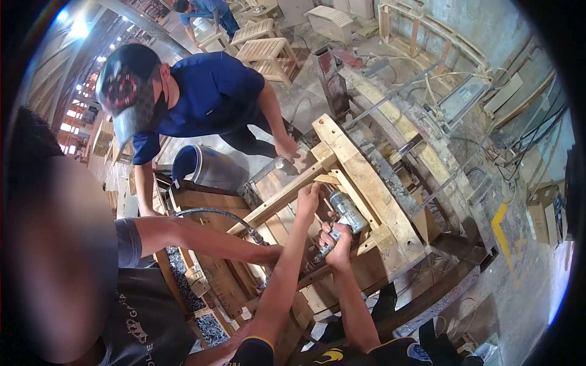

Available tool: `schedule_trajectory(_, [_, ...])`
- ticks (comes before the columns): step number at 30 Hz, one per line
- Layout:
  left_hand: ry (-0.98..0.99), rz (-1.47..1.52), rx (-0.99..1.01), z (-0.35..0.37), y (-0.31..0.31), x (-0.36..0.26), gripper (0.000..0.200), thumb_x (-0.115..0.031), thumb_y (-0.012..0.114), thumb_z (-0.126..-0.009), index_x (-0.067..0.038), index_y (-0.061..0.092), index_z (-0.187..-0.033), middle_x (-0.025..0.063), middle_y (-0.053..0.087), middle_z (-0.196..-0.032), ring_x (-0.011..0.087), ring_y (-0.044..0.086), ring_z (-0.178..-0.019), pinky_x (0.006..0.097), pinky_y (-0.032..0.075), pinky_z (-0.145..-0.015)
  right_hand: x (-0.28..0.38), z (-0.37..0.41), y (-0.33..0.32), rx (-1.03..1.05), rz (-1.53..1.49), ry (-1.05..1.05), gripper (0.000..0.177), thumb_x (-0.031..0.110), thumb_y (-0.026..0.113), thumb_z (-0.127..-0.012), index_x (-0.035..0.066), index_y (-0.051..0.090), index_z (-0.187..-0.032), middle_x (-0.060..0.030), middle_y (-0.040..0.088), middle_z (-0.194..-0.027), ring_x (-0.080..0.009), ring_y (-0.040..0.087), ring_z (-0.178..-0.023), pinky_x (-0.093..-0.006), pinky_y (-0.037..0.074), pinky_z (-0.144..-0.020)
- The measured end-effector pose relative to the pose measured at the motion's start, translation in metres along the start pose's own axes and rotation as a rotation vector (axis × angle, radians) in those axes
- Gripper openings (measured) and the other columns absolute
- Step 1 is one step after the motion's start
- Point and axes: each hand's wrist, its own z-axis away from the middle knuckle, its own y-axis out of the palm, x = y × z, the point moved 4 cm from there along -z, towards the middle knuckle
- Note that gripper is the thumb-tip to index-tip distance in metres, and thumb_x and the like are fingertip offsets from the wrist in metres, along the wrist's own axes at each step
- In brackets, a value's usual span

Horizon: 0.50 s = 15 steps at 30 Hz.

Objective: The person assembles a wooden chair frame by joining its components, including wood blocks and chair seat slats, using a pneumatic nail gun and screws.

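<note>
Head view: right fingers grip a power tool, left fingers unclear (wooden framing, another's arm close).

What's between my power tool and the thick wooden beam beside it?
In the head view, a narrow wooden strip runs between the power tool and the thick beam.

My right grip hides part of a power tool; my left forearm partly covers a co-worker's hand, and a blur masks that co-worker's head.
</note>
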Motion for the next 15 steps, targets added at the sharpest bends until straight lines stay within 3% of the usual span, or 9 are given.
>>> schedule_trajectory(3, [-0.08,0.03,-0.023,0.002,0.003,-0.011,0.032,-0.027,0.049,-0.102,-0.002,0.064,-0.091,-0.0006,0.055,-0.07,0.0092,0.046,-0.06,0.0264,0.038,-0.054,0.001,-0.001,0.002,-0.004,0.02,-0.031,0.034,0.02,0.053,-0.085,0.01,0.051,-0.117,-0.0012,0.046,-0.074,-0.0075,0.037,-0.048,-0.0266,0.038,-0.053])
schedule_trajectory(9, [-0.23,0.46,0.029,-0.009,0.01,0.005,0.03,-0.027,0.05,-0.102,-0.003,0.062,-0.09,-0.0009,0.055,-0.072,0.0103,0.045,-0.057,0.0261,0.037,-0.052,0.0,-0.001,-0.003,-0.021,0.053,-0.034,0.036,0.019,0.054,-0.083,0.01,0.05,-0.117,-0.0011,0.046,-0.073,-0.0081,0.037,-0.048,-0.0267,0.037,-0.052])
schedule_trajectory(12, [-0.243,0.573,-0.044,-0.008,0.016,0.005,0.035,-0.027,0.052,-0.101,-0.004,0.059,-0.076,-0.0015,0.049,-0.059,0.0088,0.038,-0.047,0.0267,0.029,-0.042,-0.002,-0.003,-0.005,-0.022,0.02,-0.031,0.037,0.02,0.054,-0.083,0.011,0.049,-0.118,-0.0008,0.046,-0.072,-0.0083,0.037,-0.048,-0.0267,0.037,-0.05])
schedule_trajectory(15, [-0.167,0.365,-0.165,0.004,0.024,-0.01,0.036,-0.026,0.052,-0.101,-0.004,0.058,-0.073,-0.0011,0.049,-0.058,0.0089,0.037,-0.044,0.0272,0.028,-0.041,-0.002,-0.002,-0.002,-0.022,0.031,-0.02,0.037,0.02,0.053,-0.082,0.012,0.049,-0.119,0.0001,0.045,-0.071,-0.0082,0.037,-0.047,-0.0263,0.037,-0.049])
